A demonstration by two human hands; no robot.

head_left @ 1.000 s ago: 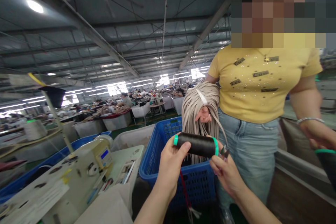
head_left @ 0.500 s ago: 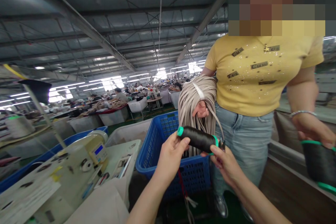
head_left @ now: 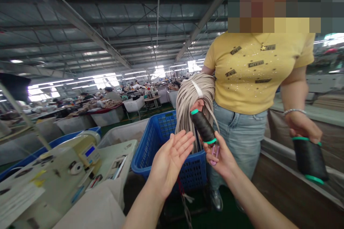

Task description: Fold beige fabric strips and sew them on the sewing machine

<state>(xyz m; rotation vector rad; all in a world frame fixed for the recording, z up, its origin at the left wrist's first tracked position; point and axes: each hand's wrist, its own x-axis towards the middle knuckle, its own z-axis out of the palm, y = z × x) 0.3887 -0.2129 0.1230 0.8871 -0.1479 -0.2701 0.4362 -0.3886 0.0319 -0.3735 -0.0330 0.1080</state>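
Note:
My right hand [head_left: 219,154] grips a spool of black thread [head_left: 203,126] by its lower end; the spool has green rims and tilts up to the left. A small purple-handled tool [head_left: 214,154], perhaps thread snips, is also in that hand. To the left, my left hand [head_left: 172,159] is open, palm up and fingers stretched out, holding nothing. Facing me, a person in a yellow top carries a bundle of beige cord [head_left: 188,96] over one arm. That person's other hand [head_left: 306,125] holds a second black thread spool [head_left: 309,159].
A blue plastic basket [head_left: 142,161] stands just beyond my hands. At left is a sewing machine [head_left: 61,171] with a small display on a pale green table [head_left: 126,148]. A brown surface [head_left: 279,189] runs along the right. Loaded tables and bins fill the background.
My left hand has let go of the thread spool and opened its palm. The right hand keeps the spool, now tilted more upright. The view has shifted slightly to the right.

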